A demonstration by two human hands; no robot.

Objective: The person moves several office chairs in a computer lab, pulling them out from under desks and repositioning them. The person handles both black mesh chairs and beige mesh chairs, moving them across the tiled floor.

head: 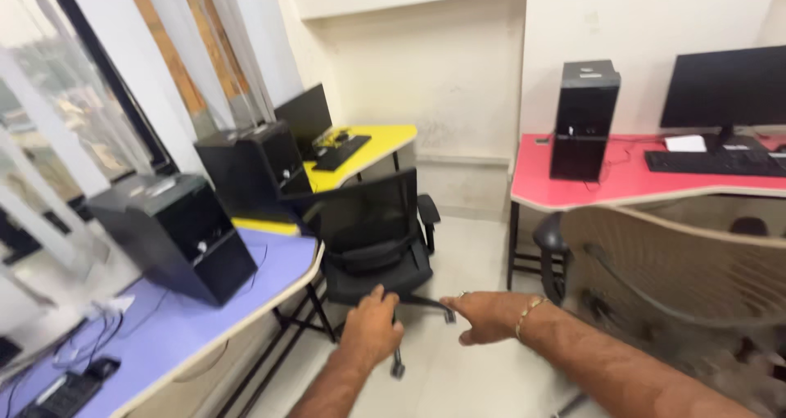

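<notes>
Both hands empty: left hand (372, 326) loosely curled, right hand (483, 316) flat, fingers extended, reaching toward black office chair (378, 230) by the purple desk (176, 324) corner. No contact yet, chair untouched.

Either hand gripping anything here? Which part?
Nothing is held. Left hand and right hand are both empty, extended in the air toward the black office chair, not touching it.

A flat rectangular black monitor screen (724, 86), dark, stands at the rear of the pink desk (573, 190) on the right. A second dark black screen (304, 117) stands on the yellow desk (385, 140), beside the window.
</notes>
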